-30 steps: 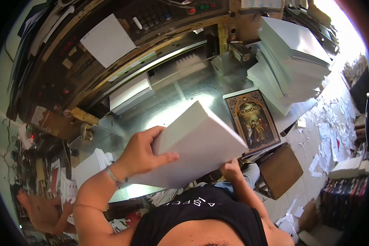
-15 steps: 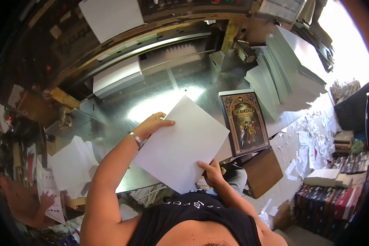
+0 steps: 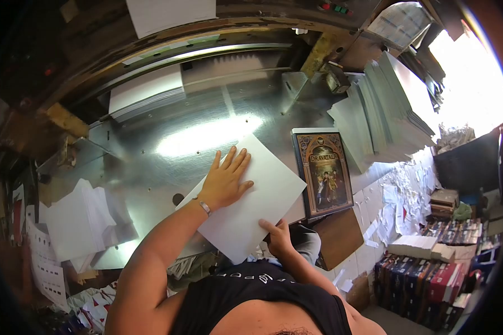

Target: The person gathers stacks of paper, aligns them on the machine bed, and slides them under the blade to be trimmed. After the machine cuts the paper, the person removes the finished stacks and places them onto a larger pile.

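Observation:
A stack of white sheets (image 3: 262, 195) lies turned cornerwise at the front of the metal table, close to my body. My left hand (image 3: 224, 180) rests flat on its upper left part, fingers spread. At the lower right edge, my right hand (image 3: 278, 235) grips the stack with the thumb on top; its other fingers are mostly hidden beneath. Just right of the sheets is a dark book (image 3: 325, 173) with an ornate cover.
The metal table (image 3: 151, 167) carries a white paper stack (image 3: 148, 92) at the back, loose sheets (image 3: 75, 220) on the left and tall fanned stacks (image 3: 383, 111) at the right. Paper scraps (image 3: 399, 192) and piled books (image 3: 422, 273) are on the right.
My left hand has moved from the upper left edge onto the sheets and spread its fingers. My right hand keeps its hold. The camera view has shifted; a person's hand at far left is out of sight.

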A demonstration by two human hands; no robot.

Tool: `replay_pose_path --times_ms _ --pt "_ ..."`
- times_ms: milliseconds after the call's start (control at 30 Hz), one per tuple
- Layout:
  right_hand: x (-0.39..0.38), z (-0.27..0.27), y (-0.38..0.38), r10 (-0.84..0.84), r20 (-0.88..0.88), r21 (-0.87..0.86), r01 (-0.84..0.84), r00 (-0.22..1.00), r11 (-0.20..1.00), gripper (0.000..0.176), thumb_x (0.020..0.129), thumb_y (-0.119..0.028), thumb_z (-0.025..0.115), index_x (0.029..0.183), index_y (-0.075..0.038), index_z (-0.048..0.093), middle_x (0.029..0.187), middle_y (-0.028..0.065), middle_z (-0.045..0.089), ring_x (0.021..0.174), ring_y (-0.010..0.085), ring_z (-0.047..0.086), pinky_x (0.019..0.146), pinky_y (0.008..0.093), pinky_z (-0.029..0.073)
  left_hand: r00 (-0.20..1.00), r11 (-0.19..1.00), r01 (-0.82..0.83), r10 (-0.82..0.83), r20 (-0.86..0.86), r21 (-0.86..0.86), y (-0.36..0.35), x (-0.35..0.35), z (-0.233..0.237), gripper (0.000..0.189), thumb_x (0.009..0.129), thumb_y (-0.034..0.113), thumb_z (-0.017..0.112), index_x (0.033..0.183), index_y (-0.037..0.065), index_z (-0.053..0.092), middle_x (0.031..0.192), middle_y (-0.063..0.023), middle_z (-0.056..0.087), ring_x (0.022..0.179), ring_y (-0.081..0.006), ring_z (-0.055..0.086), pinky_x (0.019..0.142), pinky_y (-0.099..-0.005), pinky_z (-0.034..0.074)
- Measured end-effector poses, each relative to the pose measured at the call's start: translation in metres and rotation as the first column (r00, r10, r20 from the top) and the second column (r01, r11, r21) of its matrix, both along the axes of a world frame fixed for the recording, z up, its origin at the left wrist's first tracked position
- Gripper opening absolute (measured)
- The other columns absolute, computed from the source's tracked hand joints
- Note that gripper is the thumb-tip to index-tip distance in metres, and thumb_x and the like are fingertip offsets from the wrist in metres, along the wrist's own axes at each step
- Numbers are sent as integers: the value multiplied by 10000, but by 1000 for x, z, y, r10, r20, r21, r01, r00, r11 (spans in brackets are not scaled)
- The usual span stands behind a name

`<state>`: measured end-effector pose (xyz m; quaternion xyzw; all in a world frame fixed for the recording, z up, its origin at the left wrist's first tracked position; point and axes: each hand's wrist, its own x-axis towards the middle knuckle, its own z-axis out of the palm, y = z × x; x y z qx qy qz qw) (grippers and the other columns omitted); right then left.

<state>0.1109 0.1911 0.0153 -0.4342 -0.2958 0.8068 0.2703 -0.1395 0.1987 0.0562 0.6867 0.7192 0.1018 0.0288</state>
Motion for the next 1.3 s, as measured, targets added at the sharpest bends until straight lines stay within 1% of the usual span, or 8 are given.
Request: replay_pose_path --times_ms 233,333,433,633,733,1000,1100,1300 --pt "3 -1 0 2 56 -50 0 998 999 387 900 -8 744 1243 58 578 1158 153 701 1026 253 700 931 383 559 997 999 -5 8 80 -42 1 -2 2 781 1030 577 446 1628 103 284 1700 -78 272 1592 -246 161 1280 -538 114" --pt "2 -1 -3 -19 43 -60 21 999 998 398 895 -12 751 1245 56 576 1155 153 699 1026 254 699 933 384 556 992 999 -1 5 127 -35 0 -3 8 721 1032 468 512 1614 92 314 1699 -84 269 1577 -256 215 1264 -520 195" --pt "2 2 -3 -33 61 -49 36 998 998 408 890 -11 754 1248 54 571 1148 154 699 1024 255 699 931 386 556 940 965 -220 169 297 146 6 -3 -7 662 1005 296 600 1583 74 365 1634 -128 390 1485 -317 399 1191 -496 347" --pt "1 9 -2 -11 63 -61 15 998 998 417 885 -2 754 1250 54 561 1141 160 696 997 263 702 905 393 562 812 917 -382 275 515 113 19 -9 -9 502 995 153 582 1485 86 499 1415 -118 624 1189 -324 654 971 -445 542" --pt "1 6 0 -20 55 -32 21 998 999 417 887 -4 751 1253 59 559 1139 166 694 975 267 707 881 390 571 844 905 -423 375 383 45 20 1 9 476 995 154 590 1466 111 527 1372 -92 651 1107 -310 684 929 -429 562" --pt "7 23 7 45 98 -119 -33 994 992 384 928 -60 721 1253 60 556 1114 166 699 964 268 717 862 393 594 875 899 -408 336 349 157 22 -2 -8 471 990 165 602 1449 88 531 1322 -61 659 1039 -245 693 845 -382 585" --pt "19 18 12 165 104 -76 -158 981 985 351 945 -79 693 1240 58 559 1108 166 699 924 261 724 820 402 620 869 897 -415 342 357 151 18 2 -10 466 992 157 594 1447 82 533 1323 -59 660 1044 -243 691 856 -379 580" --pt "7 17 13 128 165 -15 -127 978 992 343 940 -73 678 1230 66 558 1076 162 684 902 261 724 794 411 636 833 916 -371 257 489 151 32 -9 -20 468 986 158 602 1438 63 526 1344 -99 652 1079 -298 687 886 -401 579"
